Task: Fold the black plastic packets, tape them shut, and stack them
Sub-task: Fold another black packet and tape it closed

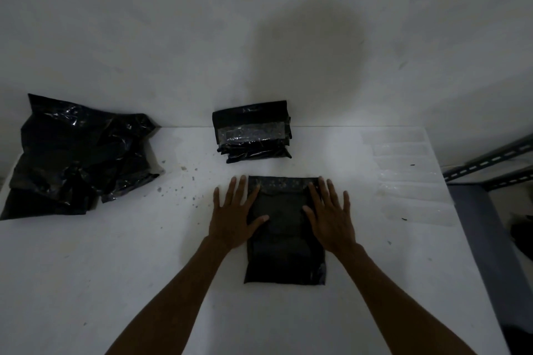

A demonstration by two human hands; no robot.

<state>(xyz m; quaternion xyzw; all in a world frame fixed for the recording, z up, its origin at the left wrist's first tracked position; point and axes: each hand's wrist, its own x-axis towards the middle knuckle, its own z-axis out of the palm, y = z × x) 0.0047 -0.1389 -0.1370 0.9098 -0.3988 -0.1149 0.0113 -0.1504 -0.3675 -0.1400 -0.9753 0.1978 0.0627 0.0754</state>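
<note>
A black plastic packet (284, 242) lies flat on the white table (115, 268) in front of me, its far end showing a lighter speckled strip. My left hand (233, 213) presses flat on its left edge, fingers spread. My right hand (331, 216) lies flat on its right edge, fingers spread too. Behind it, against the wall, stands a stack of folded, taped packets (252, 131). A loose heap of black packets (78, 155) sits at the far left.
Several clear tape strips (409, 176) are stuck along the table's right side. A grey metal shelf frame (490, 164) stands beyond the right edge. The wall runs right behind the table.
</note>
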